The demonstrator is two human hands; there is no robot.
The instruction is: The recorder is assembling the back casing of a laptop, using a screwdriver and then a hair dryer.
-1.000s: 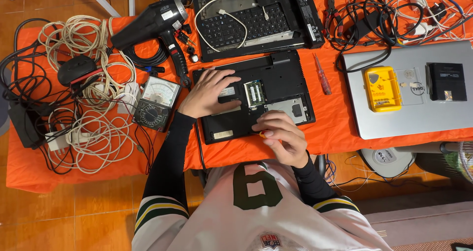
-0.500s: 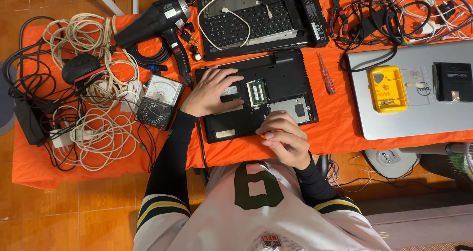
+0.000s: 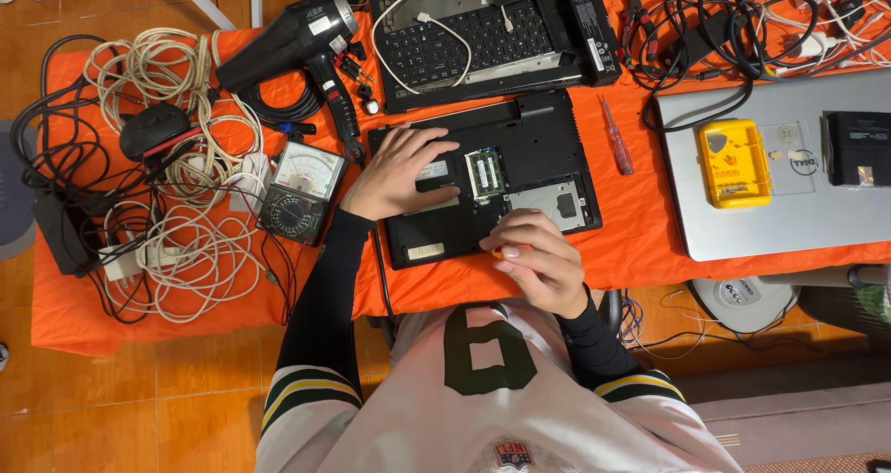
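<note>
My right hand [image 3: 541, 261] is curled tight around a small orange-handled tool [image 3: 502, 252], probably a screwdriver, though my fingers hide nearly all of it. It sits at the near edge of the opened laptop base [image 3: 483, 176], just near of the bare drive bay [image 3: 554, 204]. My left hand [image 3: 397, 169] lies flat and open on the left part of the base, grasping nothing, only pressing it down.

The green memory stick [image 3: 484, 171] lies exposed between my two hands. If the tip slips off a screw, I judge it could skid across that board or the bay. A loosened screw could roll off the near edge of the orange cloth [image 3: 640, 246], which drops away right beside my right wrist.

Room is tight. To the left, the meter [image 3: 299, 193] nearly touches my left forearm, with white cable coils [image 3: 176, 241] beyond it. Far of the base lies a keyboard unit [image 3: 473, 41], almost touching, and the heat gun [image 3: 297, 41] sits at far left. To the right, a red screwdriver [image 3: 615, 137] lies on a strip of bare cloth before the silver laptop [image 3: 789, 213], the only open space for my elbow.
</note>
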